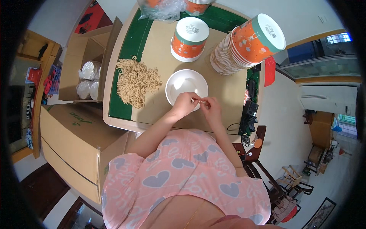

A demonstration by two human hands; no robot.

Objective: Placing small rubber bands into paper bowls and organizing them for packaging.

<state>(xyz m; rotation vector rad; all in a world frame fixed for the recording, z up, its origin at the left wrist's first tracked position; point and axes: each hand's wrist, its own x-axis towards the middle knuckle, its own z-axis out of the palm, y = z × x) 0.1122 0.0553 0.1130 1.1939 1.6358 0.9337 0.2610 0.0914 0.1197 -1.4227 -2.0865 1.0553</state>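
Note:
My left hand (185,104) and my right hand (211,108) meet over the near rim of a round white paper bowl (185,81). Fingertips of both are pinched together, almost touching, around something small and pale that I cannot make out. The bowl's inside looks white and bare where it shows. Left of it lies a tangled heap of thin tan cords (135,82). Beyond the bowl stands an upside-down orange, green and white paper tub (189,40). A long stack of similar nested tubs (248,42) leans to the right of it.
Wrapped tubs in clear plastic (162,9) sit at the table's far edge. Black adapters and cables (249,112) line its right side. An open carton (82,82) with white wrapped stacks stands left, above a big closed carton (76,133).

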